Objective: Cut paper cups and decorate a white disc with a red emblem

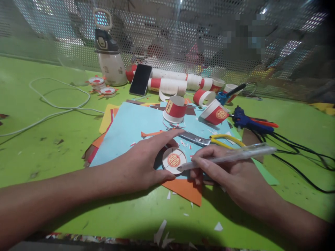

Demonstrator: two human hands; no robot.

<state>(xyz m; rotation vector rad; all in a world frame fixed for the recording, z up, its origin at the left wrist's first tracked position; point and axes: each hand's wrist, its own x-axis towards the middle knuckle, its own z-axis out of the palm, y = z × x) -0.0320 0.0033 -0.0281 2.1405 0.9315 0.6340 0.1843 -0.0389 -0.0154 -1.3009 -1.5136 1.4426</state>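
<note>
A round white disc (174,160) with an orange and yellow emblem lies on blue paper (123,129). My left hand (146,157) curves around its left side, thumb at the lower edge, fingers spread over the top. Pinched in my right hand (225,167) is a translucent pen (243,152), its tip touching the disc's lower right part. Just beyond the disc lie scissors (197,138) with yellow handles, among small paper scraps. A red and white paper cup piece (175,108) stands behind them.
Blue glue guns (246,120) with black cables are at the right. At the back are a bottle (111,62), a phone (140,79), joined paper cups (170,84) and two small red and white wheels (108,91). A white cable (65,109) curls at left.
</note>
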